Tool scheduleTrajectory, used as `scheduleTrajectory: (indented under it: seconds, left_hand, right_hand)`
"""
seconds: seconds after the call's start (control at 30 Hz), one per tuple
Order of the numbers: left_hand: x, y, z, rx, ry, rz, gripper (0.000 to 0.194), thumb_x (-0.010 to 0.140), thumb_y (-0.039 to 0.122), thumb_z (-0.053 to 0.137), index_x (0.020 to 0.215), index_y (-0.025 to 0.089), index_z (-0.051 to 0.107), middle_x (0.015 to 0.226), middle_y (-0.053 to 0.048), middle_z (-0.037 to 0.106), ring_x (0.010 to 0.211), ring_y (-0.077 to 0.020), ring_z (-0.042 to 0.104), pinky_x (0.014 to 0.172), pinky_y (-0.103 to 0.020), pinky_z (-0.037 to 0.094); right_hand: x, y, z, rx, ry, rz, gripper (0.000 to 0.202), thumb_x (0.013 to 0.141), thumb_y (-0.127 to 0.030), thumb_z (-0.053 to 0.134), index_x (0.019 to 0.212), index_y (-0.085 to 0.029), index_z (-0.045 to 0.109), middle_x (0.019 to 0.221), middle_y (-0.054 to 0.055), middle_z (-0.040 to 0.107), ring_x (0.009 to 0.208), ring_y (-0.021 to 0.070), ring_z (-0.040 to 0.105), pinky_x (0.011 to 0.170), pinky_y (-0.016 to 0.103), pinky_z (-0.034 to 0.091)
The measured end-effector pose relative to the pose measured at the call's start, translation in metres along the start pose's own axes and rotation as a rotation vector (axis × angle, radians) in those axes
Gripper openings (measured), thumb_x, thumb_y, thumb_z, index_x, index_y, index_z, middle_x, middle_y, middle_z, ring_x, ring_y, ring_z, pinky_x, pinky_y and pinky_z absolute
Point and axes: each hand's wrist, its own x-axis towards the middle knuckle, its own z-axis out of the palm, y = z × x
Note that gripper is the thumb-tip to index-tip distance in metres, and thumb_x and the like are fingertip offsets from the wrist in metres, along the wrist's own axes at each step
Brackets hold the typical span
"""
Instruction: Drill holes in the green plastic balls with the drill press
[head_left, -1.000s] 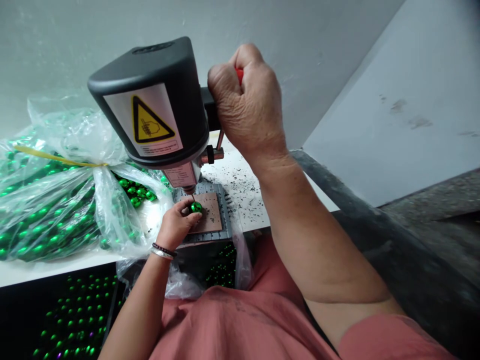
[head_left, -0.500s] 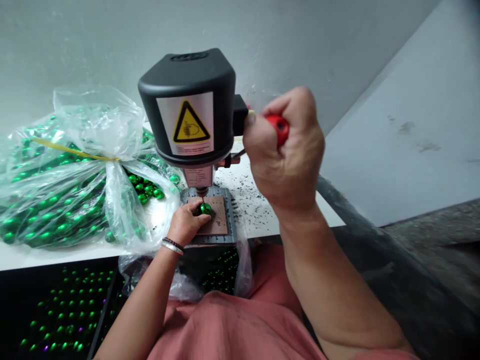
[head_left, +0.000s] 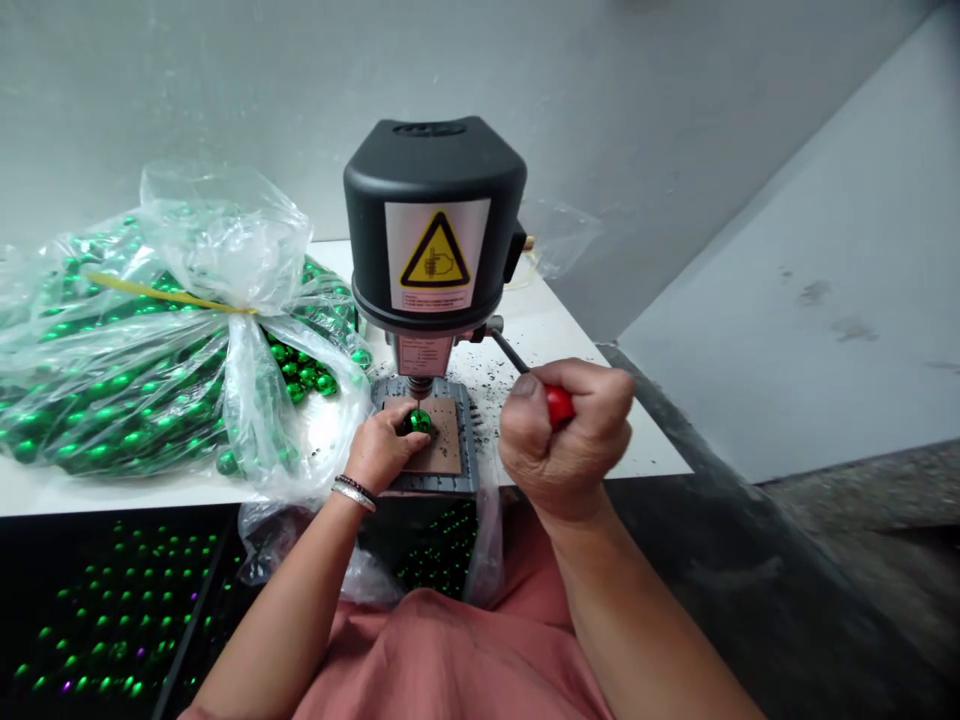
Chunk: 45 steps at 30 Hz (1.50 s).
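Note:
A black drill press (head_left: 435, 225) with a yellow warning sticker stands in front of me. My left hand (head_left: 379, 443) pinches a shiny green ball (head_left: 420, 422) between thumb and fingers on a brown board (head_left: 442, 450). That board lies on the grey base (head_left: 469, 465) of the press. The thin drill bit (head_left: 418, 403) comes down to the top of the ball; whether it is inside cannot be made out. Wrapped round the red knob (head_left: 559, 407) of the feed lever (head_left: 511, 352) is my right hand (head_left: 574, 440), to the right of the press and below its motor housing.
A large clear plastic bag (head_left: 240, 380) of green balls, tied with a yellow strip, fills the left of the white table (head_left: 555, 320). Dark shavings (head_left: 491, 390) are scattered right of the base. Rows of green balls (head_left: 124, 600) show below the table's front edge.
My right hand has pulled the red lever knob down, from beside the motor housing to below it. My left hand still holds the green ball under the bit. The view has shifted slightly.

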Motion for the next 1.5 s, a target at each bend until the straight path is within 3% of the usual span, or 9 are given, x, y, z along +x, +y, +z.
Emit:
scheduleTrajectory:
  seconds: [0.43,0.67,0.77,0.87,1.0,1.13,1.27,1.37,1.5]
  left_hand:
    - [0.0,-0.003,0.001,-0.012,-0.002,0.027,0.047,0.067,0.031,0.066,0.113,0.02,0.063,0.112,-0.007,0.066,0.104,-0.0215,0.059,0.092,-0.032,0.041]
    - [0.0,-0.006,0.001,-0.029,0.014,0.053,0.041,0.066,0.029,0.067,0.107,0.023,0.066,0.107,-0.006,0.068,0.1,-0.0223,0.06,0.09,-0.033,0.042]
    - [0.0,-0.009,0.004,-0.015,0.022,0.055,0.043,0.067,0.031,0.066,0.109,0.023,0.065,0.108,-0.006,0.067,0.1,-0.0222,0.06,0.089,-0.033,0.042]
    - [-0.001,-0.006,0.006,0.02,0.057,0.053,0.043,0.068,0.034,0.065,0.109,0.021,0.064,0.105,-0.006,0.067,0.094,-0.0214,0.061,0.085,-0.032,0.044]
    - [-0.017,0.005,-0.002,0.011,0.064,0.05,0.034,0.071,0.033,0.059,0.101,0.018,0.065,0.085,-0.004,0.067,0.075,-0.0172,0.06,0.07,-0.029,0.045]
    - [-0.048,0.011,-0.024,0.057,-0.138,0.156,0.036,0.068,0.025,0.06,0.103,0.019,0.065,0.088,-0.004,0.065,0.079,-0.017,0.058,0.073,-0.028,0.045]
    - [-0.07,0.007,-0.041,0.016,-0.356,0.169,0.062,0.06,0.028,0.069,0.121,0.021,0.056,0.113,-0.008,0.058,0.071,-0.0129,0.057,0.067,-0.026,0.048]
    - [-0.07,-0.002,-0.055,-0.047,-0.183,0.112,0.055,0.066,0.033,0.066,0.119,0.021,0.058,0.115,-0.009,0.057,0.067,-0.011,0.056,0.068,-0.026,0.049]
    - [-0.053,-0.036,-0.104,0.07,0.536,-0.042,0.04,0.078,0.04,0.051,0.11,0.017,0.061,0.111,-0.011,0.06,0.094,-0.0217,0.058,0.085,-0.034,0.046]
  right_hand:
    - [-0.02,0.008,0.011,0.17,0.024,0.03,0.019,0.074,-0.013,0.047,0.088,-0.023,0.041,0.07,-0.003,0.048,0.062,0.0091,0.051,0.058,0.026,0.044]
    - [-0.035,0.01,0.011,0.216,-0.073,0.094,0.009,0.077,-0.017,0.043,0.069,-0.02,0.041,0.063,-0.002,0.05,0.055,0.0091,0.051,0.05,0.024,0.041]
    - [-0.017,0.004,0.009,0.166,0.009,0.1,0.004,0.079,-0.019,0.044,0.076,-0.02,0.044,0.063,-0.003,0.048,0.054,0.0077,0.047,0.05,0.023,0.038]
    - [0.026,-0.006,0.009,0.048,0.059,0.138,0.007,0.081,-0.024,0.046,0.076,-0.019,0.047,0.064,-0.003,0.045,0.055,0.0061,0.042,0.052,0.022,0.035]
    - [0.086,-0.01,0.015,0.011,-0.16,0.323,0.021,0.083,-0.032,0.041,0.069,-0.016,0.044,0.062,-0.004,0.043,0.058,0.0042,0.038,0.059,0.022,0.032]
    - [0.106,-0.005,0.023,-0.052,-0.272,0.439,0.023,0.082,-0.033,0.042,0.066,-0.016,0.043,0.058,-0.005,0.04,0.057,0.0037,0.033,0.059,0.023,0.026]
    - [0.102,-0.003,0.028,-0.036,-0.242,0.471,0.02,0.08,-0.033,0.042,0.067,-0.018,0.042,0.056,-0.005,0.041,0.054,0.0044,0.032,0.057,0.025,0.026]
    - [0.101,-0.005,0.028,-0.013,-0.232,0.493,0.02,0.078,-0.034,0.044,0.066,-0.018,0.044,0.056,-0.005,0.044,0.055,0.0051,0.035,0.057,0.025,0.029]
    - [0.104,-0.006,0.025,-0.005,-0.251,0.509,0.02,0.077,-0.035,0.049,0.066,-0.019,0.046,0.055,-0.004,0.045,0.053,0.0055,0.037,0.056,0.025,0.031]
